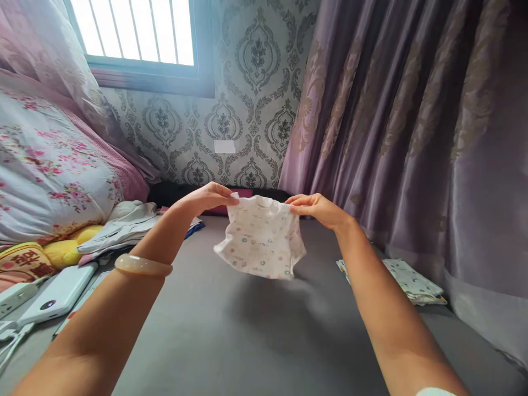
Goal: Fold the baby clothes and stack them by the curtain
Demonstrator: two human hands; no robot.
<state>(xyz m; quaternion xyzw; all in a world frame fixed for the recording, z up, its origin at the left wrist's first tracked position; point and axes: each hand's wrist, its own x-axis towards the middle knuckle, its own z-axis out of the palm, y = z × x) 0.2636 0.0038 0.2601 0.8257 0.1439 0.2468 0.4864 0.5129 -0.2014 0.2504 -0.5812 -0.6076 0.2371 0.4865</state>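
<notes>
A small white baby shirt [259, 236] with a pale print hangs spread between my two hands, above the grey sheet [185, 330]. My left hand [212, 197] pinches its upper left corner. At the upper right corner, my right hand [315, 209] grips the cloth between thumb and fingers. The shirt's lower edge flares out loosely, and a shadow lies on the sheet beneath it. Around my left wrist is a pale bangle [143, 266].
Folded printed clothes [412, 278] lie at the right by the purple curtain [412, 137]. Toward the left are a pile of clothes [119, 228], a yellow plush [68, 247], a white power bank [60, 294] and a power strip [16, 297]. Floral bedding [53, 159] rises behind them.
</notes>
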